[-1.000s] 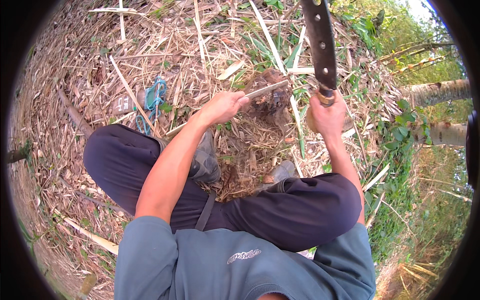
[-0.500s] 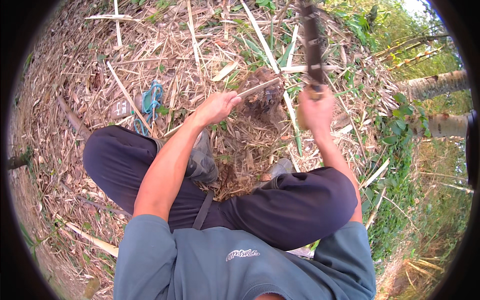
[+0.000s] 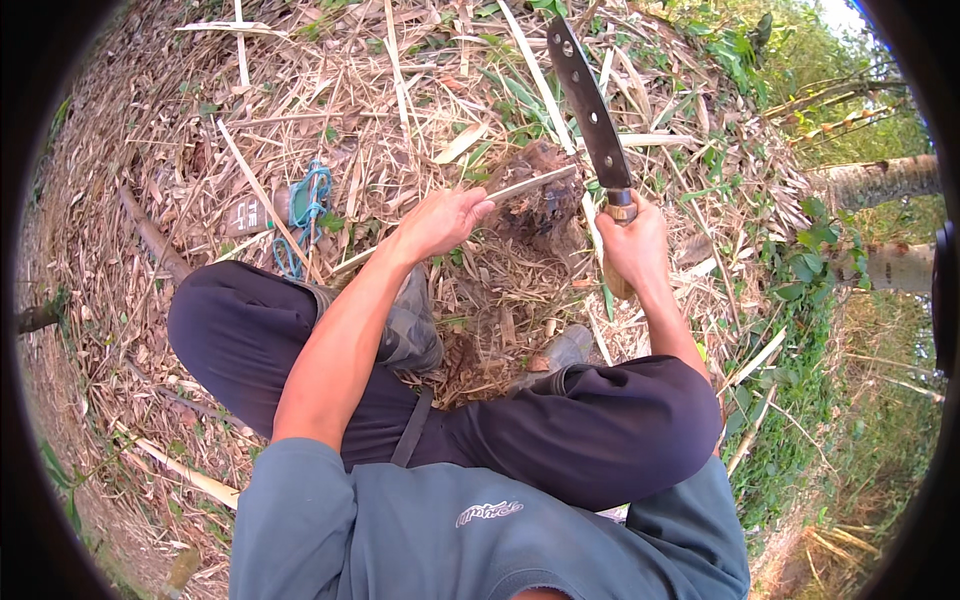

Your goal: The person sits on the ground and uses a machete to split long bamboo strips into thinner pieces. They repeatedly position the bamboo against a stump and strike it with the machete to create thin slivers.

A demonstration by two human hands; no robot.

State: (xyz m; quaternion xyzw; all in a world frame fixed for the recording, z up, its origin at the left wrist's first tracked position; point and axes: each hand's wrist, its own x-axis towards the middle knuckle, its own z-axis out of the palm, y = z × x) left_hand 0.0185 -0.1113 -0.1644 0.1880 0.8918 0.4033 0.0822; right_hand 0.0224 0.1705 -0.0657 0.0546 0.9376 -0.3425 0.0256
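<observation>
My left hand (image 3: pixel 443 220) is closed around a thin, pale wooden strip (image 3: pixel 538 184), probably split bamboo. One end of the strip runs back under my left forearm; the far end reaches over a dark, rough stump (image 3: pixel 530 218) on the ground. In my right hand (image 3: pixel 636 245) is a machete (image 3: pixel 592 115), gripped by its wooden handle. Its dark, broad blade has a row of round holes and points up and slightly left. The blade stands just right of the strip's far end, with a small gap between them.
Left of my left hand lies a brown wooden sheath (image 3: pixel 252 214) with blue cord (image 3: pixel 312 195). Several pale split strips (image 3: pixel 255 172) are scattered over dry leaf litter. My bent legs (image 3: pixel 590 415) frame the work spot. Trunks (image 3: pixel 885 180) and green plants (image 3: pixel 800 330) stand at right.
The machete has come down a little and its tip has swung left; its blade was blurred and more upright before. My left hand and the strip have shifted slightly right.
</observation>
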